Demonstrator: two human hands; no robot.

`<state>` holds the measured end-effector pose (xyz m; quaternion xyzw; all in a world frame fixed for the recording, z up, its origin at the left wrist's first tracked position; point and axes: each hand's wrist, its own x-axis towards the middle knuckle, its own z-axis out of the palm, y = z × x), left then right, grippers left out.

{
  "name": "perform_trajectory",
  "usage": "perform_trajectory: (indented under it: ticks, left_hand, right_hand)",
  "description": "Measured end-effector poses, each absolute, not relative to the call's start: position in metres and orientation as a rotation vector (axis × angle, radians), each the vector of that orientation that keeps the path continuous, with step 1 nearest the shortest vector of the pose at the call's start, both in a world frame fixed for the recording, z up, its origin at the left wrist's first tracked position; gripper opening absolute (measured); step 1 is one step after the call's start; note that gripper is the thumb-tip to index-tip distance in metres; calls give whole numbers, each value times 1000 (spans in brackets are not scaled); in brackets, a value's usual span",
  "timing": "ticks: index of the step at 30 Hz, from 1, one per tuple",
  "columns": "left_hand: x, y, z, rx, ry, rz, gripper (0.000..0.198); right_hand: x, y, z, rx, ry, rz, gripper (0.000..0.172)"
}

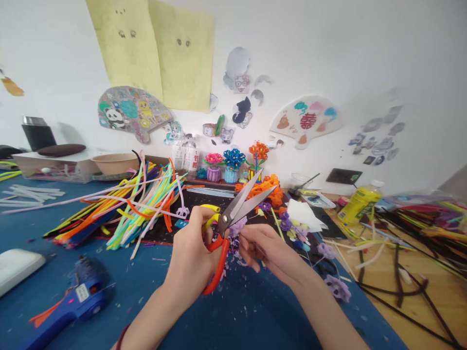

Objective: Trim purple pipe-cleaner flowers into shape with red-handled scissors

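Observation:
My left hand [191, 250] is closed around a pair of scissors [233, 211] with one red and one yellow handle. Its blades are parted and point up and to the right. Just beyond the pivot, my right hand [268, 248] has its fingers curled at a light purple pipe-cleaner flower [238, 227], pinching it. The flower is partly covered by the scissors and fingers. Purple clippings lie scattered on the blue table [262, 316] below my hands.
A pile of colored pipe cleaners [146, 204] lies left, with a blue glue gun [78, 296] nearer me. Potted pipe-cleaner flowers [233, 165] line the wall. On the right are a yellow bottle [360, 201], loose purple flowers [337, 288] and dark pipe cleaners [397, 277].

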<state>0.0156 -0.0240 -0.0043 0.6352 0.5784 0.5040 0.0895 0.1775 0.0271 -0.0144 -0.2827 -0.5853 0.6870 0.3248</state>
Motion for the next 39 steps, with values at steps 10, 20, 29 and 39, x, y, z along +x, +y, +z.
perform_trajectory:
  ticks: [10, 20, 29, 39]
  left_hand:
    - [14, -27, -6, 1956, 1722, 1496, 24]
    - [15, -24, -10, 1929, 1745, 1468, 32]
    - [13, -21, -5, 1725, 1554, 1431, 18]
    - [13, -21, -2, 1733, 1631, 1416, 17]
  right_hand:
    - [176, 26, -15, -723, -1539, 1799, 32]
    - [175, 23, -12, -688, -1551, 1808, 32]
    - [179, 31, -15, -720, -1458, 1798, 31]
    - [178, 29, -14, -733, -1463, 1806, 32]
